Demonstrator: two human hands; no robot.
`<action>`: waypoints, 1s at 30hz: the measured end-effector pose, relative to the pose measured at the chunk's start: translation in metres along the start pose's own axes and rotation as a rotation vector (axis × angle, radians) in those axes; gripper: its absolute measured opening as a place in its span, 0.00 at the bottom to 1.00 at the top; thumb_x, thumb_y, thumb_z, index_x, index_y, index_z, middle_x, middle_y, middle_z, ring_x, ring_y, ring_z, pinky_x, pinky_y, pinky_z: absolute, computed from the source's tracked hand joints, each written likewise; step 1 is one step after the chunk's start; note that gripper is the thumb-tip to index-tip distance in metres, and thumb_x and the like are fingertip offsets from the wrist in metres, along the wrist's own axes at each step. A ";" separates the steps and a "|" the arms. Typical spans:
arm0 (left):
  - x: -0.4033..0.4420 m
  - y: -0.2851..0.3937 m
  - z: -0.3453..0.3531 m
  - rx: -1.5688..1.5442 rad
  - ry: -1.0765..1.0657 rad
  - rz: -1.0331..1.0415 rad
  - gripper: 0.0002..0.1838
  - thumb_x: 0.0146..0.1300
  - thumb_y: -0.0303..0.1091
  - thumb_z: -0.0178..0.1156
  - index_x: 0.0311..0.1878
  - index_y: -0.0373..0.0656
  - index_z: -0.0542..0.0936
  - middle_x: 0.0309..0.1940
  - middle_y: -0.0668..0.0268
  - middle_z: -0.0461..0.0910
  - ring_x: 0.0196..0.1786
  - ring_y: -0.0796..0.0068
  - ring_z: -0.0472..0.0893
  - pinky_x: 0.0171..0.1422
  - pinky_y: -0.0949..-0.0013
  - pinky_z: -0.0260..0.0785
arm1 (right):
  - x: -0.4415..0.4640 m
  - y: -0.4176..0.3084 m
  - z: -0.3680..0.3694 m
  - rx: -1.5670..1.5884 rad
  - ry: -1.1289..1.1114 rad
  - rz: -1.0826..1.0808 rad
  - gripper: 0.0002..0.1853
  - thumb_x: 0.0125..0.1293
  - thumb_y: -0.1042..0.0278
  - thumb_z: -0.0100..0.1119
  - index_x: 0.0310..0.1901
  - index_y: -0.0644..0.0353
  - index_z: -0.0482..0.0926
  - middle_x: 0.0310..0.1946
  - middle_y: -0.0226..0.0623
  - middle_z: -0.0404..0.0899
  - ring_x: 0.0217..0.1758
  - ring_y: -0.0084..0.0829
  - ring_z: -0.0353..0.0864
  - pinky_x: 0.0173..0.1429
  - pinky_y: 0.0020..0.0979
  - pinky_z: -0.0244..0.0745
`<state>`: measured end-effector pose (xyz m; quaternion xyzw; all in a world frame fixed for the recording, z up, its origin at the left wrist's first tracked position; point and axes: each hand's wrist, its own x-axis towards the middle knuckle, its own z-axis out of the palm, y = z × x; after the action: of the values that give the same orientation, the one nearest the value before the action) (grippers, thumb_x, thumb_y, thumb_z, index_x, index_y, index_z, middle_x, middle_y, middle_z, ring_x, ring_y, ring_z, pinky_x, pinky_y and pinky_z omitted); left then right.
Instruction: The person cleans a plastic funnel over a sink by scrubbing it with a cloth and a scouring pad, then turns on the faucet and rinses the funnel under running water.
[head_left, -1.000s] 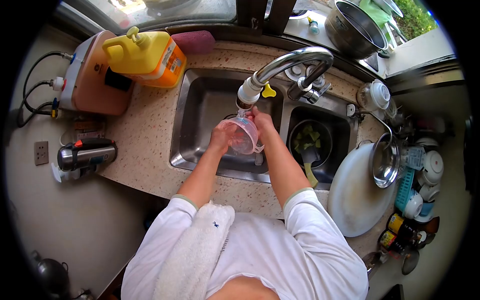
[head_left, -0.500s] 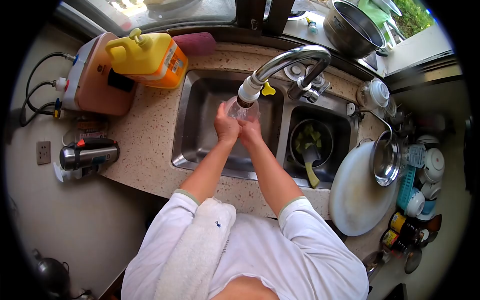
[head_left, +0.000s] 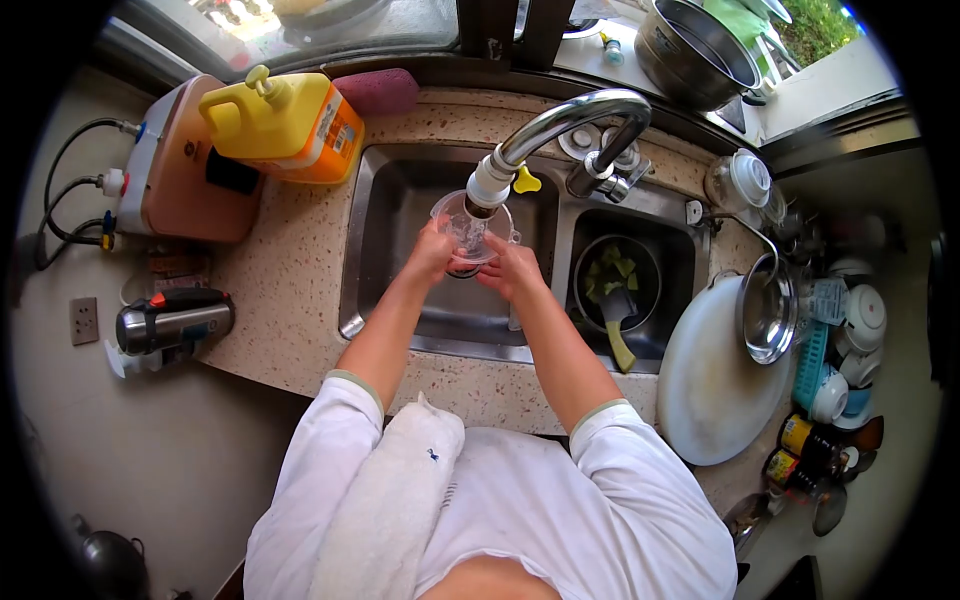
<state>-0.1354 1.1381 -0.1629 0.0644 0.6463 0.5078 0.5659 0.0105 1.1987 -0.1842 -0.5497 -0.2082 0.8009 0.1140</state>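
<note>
A clear plastic bowl (head_left: 490, 250) is held between my two hands over the large left sink basin (head_left: 400, 290). Right above it hangs the tap's spout (head_left: 487, 190), and water appears to be running into the bowl. My left hand (head_left: 432, 250) grips the bowl's left side. On the opposite side, my right hand (head_left: 512, 268) has its fingers at the rim. Parts of the bowl are covered by my fingers and the spout.
In the right basin, a pot (head_left: 652, 280) holds green vegetable pieces and a green-handled knife (head_left: 617, 335). A round white cutting board (head_left: 715, 400) leans at the right. A yellow detergent jug (head_left: 290, 125) stands back left. Bowls (head_left: 865, 320) are stacked far right.
My hands have moved slightly apart and the bowl has turned upward beneath the spout, showing more of its inside. The camera view has shifted a little.
</note>
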 end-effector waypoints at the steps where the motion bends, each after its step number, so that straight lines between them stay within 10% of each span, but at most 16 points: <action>1: -0.003 -0.002 0.004 -0.036 -0.047 0.016 0.31 0.59 0.19 0.48 0.68 0.43 0.60 0.51 0.54 0.75 0.47 0.62 0.80 0.38 0.63 0.83 | -0.007 -0.002 0.000 -0.004 0.051 -0.012 0.34 0.58 0.53 0.68 0.57 0.72 0.67 0.50 0.54 0.73 0.50 0.47 0.76 0.54 0.48 0.75; 7: -0.002 -0.026 0.015 0.382 -0.220 0.419 0.30 0.62 0.23 0.52 0.69 0.44 0.61 0.51 0.60 0.73 0.52 0.69 0.76 0.48 0.65 0.79 | -0.030 0.001 -0.023 -0.051 0.169 -0.179 0.29 0.59 0.67 0.65 0.58 0.72 0.66 0.43 0.50 0.78 0.42 0.41 0.81 0.45 0.40 0.79; 10: -0.048 0.015 0.016 -0.095 -0.469 0.134 0.30 0.67 0.33 0.55 0.69 0.40 0.58 0.59 0.53 0.68 0.59 0.61 0.72 0.62 0.55 0.69 | -0.032 0.000 -0.032 -0.087 0.136 -0.341 0.25 0.60 0.74 0.62 0.57 0.72 0.66 0.40 0.48 0.78 0.38 0.38 0.82 0.40 0.36 0.80; 16: 0.001 -0.034 -0.007 -0.616 -0.016 -0.232 0.38 0.70 0.51 0.51 0.69 0.31 0.54 0.64 0.45 0.58 0.63 0.55 0.68 0.63 0.49 0.67 | -0.035 -0.010 -0.026 0.040 0.103 -0.219 0.18 0.59 0.71 0.59 0.50 0.65 0.72 0.31 0.41 0.78 0.29 0.34 0.81 0.29 0.34 0.79; 23: 0.042 -0.079 0.012 -0.704 -0.091 -0.177 0.17 0.73 0.39 0.46 0.48 0.32 0.74 0.45 0.52 0.78 0.49 0.56 0.79 0.57 0.53 0.73 | -0.046 -0.005 -0.035 0.108 0.125 -0.078 0.10 0.61 0.64 0.58 0.41 0.59 0.74 0.30 0.36 0.78 0.30 0.32 0.78 0.30 0.32 0.77; 30: 0.027 -0.062 0.024 -0.880 -0.154 -0.184 0.19 0.75 0.38 0.39 0.54 0.31 0.71 0.47 0.49 0.78 0.50 0.55 0.78 0.60 0.50 0.71 | -0.026 0.002 -0.048 0.133 -0.031 0.036 0.09 0.63 0.63 0.57 0.39 0.58 0.74 0.28 0.36 0.77 0.27 0.30 0.77 0.27 0.29 0.73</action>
<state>-0.0953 1.1406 -0.2224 -0.2020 0.3280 0.6756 0.6286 0.0646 1.1965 -0.1778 -0.5321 -0.1464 0.8233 0.1326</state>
